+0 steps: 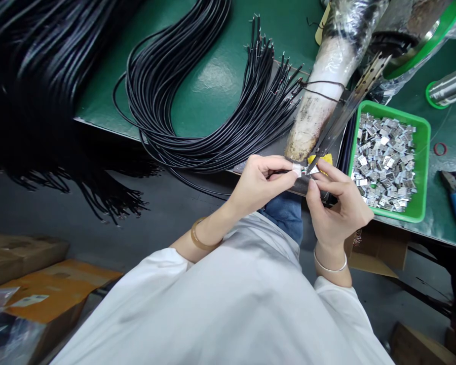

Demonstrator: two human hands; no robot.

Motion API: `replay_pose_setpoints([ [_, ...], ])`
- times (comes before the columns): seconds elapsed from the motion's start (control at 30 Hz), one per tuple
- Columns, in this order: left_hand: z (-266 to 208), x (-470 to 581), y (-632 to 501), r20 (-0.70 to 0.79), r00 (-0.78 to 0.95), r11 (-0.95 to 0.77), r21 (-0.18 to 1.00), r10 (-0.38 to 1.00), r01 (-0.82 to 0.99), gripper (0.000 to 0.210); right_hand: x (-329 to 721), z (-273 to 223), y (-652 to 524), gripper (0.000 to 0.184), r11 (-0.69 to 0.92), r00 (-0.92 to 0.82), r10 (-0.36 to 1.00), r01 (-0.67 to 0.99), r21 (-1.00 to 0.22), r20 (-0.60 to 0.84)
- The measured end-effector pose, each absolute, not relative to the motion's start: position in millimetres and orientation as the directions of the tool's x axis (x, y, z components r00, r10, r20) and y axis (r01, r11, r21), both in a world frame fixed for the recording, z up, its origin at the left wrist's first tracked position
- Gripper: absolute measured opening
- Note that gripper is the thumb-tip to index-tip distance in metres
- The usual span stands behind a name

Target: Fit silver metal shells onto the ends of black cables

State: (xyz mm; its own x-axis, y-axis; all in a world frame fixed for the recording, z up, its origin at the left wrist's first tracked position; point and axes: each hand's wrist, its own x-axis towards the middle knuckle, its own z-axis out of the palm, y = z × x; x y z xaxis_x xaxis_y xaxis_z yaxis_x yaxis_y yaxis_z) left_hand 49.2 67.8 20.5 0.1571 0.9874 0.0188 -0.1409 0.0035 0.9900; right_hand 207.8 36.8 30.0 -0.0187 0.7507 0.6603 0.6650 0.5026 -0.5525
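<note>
Nearest, the white sleeves of the person; a tan bracelet circles the left wrist, a silver-coloured bangle the right; beyond it, the left hand has thumb and forefinger pressed together, pinching one end of a small workpiece, which lies between the two hands at the table edge; the right hand is half curled, thumb and fingertips drawn close at the other end; whether they grip it cannot be told; a dark metal shaft reaches down to the workpiece, beside a yellow piece; to the right, a green tray holds small metal connector shells; farther off, black cables curve across the green tabletop; low at left, on the floor, an orange-topped carton bears a white label, its print illegible.
</note>
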Motion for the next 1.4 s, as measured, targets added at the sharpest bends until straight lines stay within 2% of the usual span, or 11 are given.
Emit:
replay_pose_setpoints([
  [0.17,25,50,69,-0.007,0.159,0.029,0.990,0.987,-0.141,0.012,208,30,37,0.018,0.512,-0.018,0.752,0.645,-0.568,0.659],
  [0.33,25,52,66,-0.057,0.123,0.071,0.991,0.991,-0.117,0.013,209,27,37,0.017,0.528,-0.056,0.732,0.677,-0.513,0.679],
  [0.6,24,56,60,0.025,0.102,-0.022,0.999,0.995,-0.028,0.014,211,26,37,0.015,0.510,-0.064,0.718,0.726,-0.461,0.693],
  [0.8,31,58,63,0.099,0.063,-0.095,0.994,0.993,-0.057,0.012,208,29,36,0.020,0.522,-0.062,0.698,0.726,-0.447,0.713],
  [0.93,28,55,64,0.026,0.118,-0.022,0.999,0.993,-0.029,0.015,210,24,33,0.016,0.539,-0.096,0.693,0.727,-0.425,0.714],
  [1.17,28,53,62,-0.016,0.162,0.020,1.000,0.987,-0.023,0.016,212,22,30,0.024,0.556,-0.097,0.690,0.705,-0.440,0.717],
  [1.27,31,50,63,-0.066,0.225,0.088,0.992,0.972,-0.086,0.015,215,22,30,0.027,0.555,-0.087,0.694,0.697,-0.454,0.715],
  [1.4,33,45,63,-0.145,0.397,0.246,0.945,0.906,-0.216,0.016,222,19,29,0.025,0.593,-0.186,0.686,0.703,-0.393,0.703],
])
